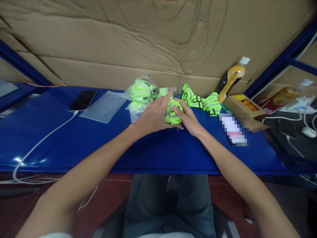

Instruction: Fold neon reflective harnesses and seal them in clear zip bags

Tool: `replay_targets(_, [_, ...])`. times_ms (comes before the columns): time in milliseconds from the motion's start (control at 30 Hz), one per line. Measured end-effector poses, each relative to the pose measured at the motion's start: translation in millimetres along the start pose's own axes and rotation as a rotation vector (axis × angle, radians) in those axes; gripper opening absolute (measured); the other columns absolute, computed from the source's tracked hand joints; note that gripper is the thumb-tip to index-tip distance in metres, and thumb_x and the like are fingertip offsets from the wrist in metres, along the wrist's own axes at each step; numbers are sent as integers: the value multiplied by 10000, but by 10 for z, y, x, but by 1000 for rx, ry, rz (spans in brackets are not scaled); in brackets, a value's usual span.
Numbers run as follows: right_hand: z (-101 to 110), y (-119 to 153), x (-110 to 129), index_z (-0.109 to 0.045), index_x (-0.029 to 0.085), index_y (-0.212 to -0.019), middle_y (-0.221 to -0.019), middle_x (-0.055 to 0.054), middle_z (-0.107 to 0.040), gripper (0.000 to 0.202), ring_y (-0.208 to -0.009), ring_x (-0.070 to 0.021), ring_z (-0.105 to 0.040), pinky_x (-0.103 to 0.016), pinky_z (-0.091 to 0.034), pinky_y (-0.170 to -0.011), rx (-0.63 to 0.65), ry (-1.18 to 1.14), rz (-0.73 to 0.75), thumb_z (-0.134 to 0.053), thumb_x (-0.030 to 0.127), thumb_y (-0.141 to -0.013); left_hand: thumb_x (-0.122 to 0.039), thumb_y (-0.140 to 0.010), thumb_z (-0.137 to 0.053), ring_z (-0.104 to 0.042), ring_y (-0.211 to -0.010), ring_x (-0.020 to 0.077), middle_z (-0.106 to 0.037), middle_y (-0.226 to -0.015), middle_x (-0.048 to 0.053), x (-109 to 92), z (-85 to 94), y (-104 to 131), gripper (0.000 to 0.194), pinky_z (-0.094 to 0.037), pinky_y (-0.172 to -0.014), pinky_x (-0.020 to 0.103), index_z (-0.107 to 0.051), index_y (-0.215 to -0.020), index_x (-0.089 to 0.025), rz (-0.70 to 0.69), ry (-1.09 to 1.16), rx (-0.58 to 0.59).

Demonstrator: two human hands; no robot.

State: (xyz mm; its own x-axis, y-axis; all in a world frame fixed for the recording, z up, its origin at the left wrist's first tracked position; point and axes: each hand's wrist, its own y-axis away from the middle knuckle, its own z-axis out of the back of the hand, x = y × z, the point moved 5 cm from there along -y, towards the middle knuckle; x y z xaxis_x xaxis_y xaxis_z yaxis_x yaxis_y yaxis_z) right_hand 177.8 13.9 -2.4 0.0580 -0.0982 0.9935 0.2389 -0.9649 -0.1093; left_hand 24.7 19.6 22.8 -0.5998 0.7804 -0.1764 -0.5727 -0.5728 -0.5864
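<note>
Both my hands close around a rolled neon-green reflective strap above the blue table. My left hand presses against its left side, with the index finger stretched upward. My right hand grips the right side, its thumb lying across the roll. Left of the hands sit several more green rolls in clear plastic bags, partly covered by my left hand. Behind and to the right lies a loose green strap with black buckles. A flat clear plastic bag rests farther left.
A black phone on a white cable lies at the left of the blue table. On the right stand a yellow drink bottle and an open cardboard box, with a blurred-out phone-like object before them. Cardboard walls the back.
</note>
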Motion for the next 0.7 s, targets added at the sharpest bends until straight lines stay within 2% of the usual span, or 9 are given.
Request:
replay_targets(133, [18,5,-45,-622,281,-1195,-673,47,-556,663,-469,-141,-472,-285,-352,-393,-140,54,79,-727,843,-858,-577,-840,-898,-604,-1457,420,-543,-1636,270,-107,46,-16,1305,-511,-1197,510,-117,-1788,-136,-5,-40,33])
replay_targets(233, [63,17,-13,-628,259,-1106,-864,-11,-647,577,-688,-172,-577,-317,-495,-599,-237,202,241,-713,789,-894,-576,-866,-868,-650,-1354,430,-638,-1487,257,-208,30,-23,1268,-533,-1144,531,-126,-1788,-120,21,-128,79])
replay_targets(300, [82,29,5,-614,247,-1083,-916,-22,-668,548,-799,-196,-600,-345,-525,-736,-273,304,330,-700,761,-912,-575,-864,-874,-650,-1326,455,-652,-1426,259,-241,11,-23,1284,-533,-1125,561,-110,-1787,-112,27,-187,110])
replay_targets(367, [100,28,5,-596,241,-1062,-904,-18,-669,506,-815,-203,-601,-361,-520,-785,-287,341,352,-699,718,-929,-602,-833,-900,-622,-1368,476,-609,-1485,271,-235,17,-24,1375,-524,-1139,585,-31,-1790,-137,-8,-170,126])
replay_targets(433, [121,17,13,-592,240,-1054,-906,-17,-667,459,-803,-201,-604,-365,-523,-783,-291,314,340,-710,668,-937,-663,-789,-921,-533,-1501,477,-463,-1664,284,-201,66,-32,1499,-488,-1210,594,97,-1784,-192,-85,-69,138])
replay_targets(500, [138,2,50,-599,245,-1065,-937,-26,-673,429,-834,-209,-622,-369,-543,-802,-292,268,335,-715,640,-944,-670,-756,-943,-415,-1614,457,-309,-1781,266,-150,160,-46,1543,-435,-1279,588,128,-1776,-227,-150,-3,132])
replay_targets(567, [136,-1,116,-608,250,-1085,-973,-35,-684,424,-892,-220,-638,-375,-560,-842,-289,254,369,-717,634,-943,-603,-735,-976,-397,-1618,482,-339,-1764,277,-100,255,-64,1461,-402,-1294,619,-34,-1775,-199,-150,-68,116])
replay_targets(633, [114,21,182,-612,249,-1083,-990,-38,-686,412,-921,-223,-640,-376,-560,-870,-295,275,435,-719,619,-937,-534,-744,-965,-533,-1492,512,-535,-1603,291,-82,302,-76,1210,-456,-1225,634,-309,-1685,-147,-107,-191,112])
replay_targets(700, [75,61,214,-615,244,-1073,-972,-32,-674,370,-898,-213,-623,-364,-545,-851,-296,299,484,-715,576,-942,-471,-784,-903,-667,-1311,486,-679,-1386,267,-105,282,-73,912,-549,-1104,585,-496,-1519,-118,-65,-266,137])
